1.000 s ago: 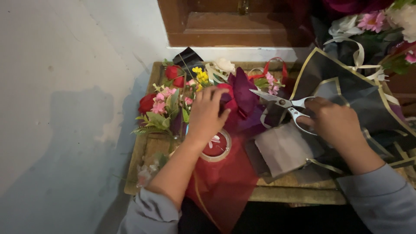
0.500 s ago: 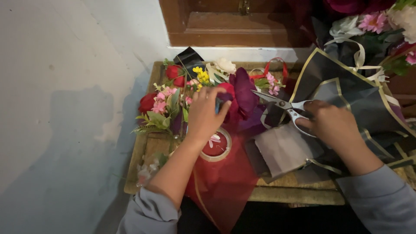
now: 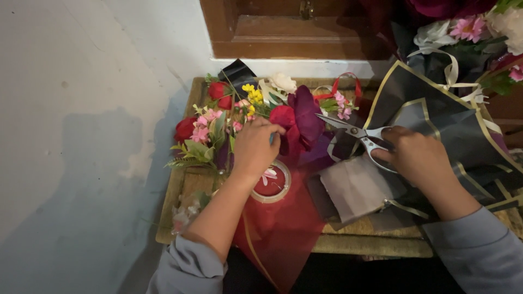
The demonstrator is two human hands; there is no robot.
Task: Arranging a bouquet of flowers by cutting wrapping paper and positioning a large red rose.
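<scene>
Scissors (image 3: 357, 133) lie level, blades pointing left toward the flowers (image 3: 297, 117); right hand (image 3: 417, 158) grips their handles, left hand (image 3: 256, 147) pinches the flowers.

Person, seen from a head-worn camera; two arms enter from the lower edge.

Left hand (image 3: 254, 148): bare, no glove; no ring or watch can be made out. Forearm bare to near the elbow.

Left sleeve (image 3: 188, 267): grey-blue cloth, pushed up and bunched in soft folds near the elbow.

Right hand (image 3: 417, 158): bare, no glove; knuckles toward the camera. Wrist and lower forearm bare.

Right sleeve (image 3: 482, 253): same grey-blue cloth, smoother, with a plain hem at mid-forearm.

Garment: probably a long-sleeved top of plain weave; the dim light leaves its texture unclear.
</scene>
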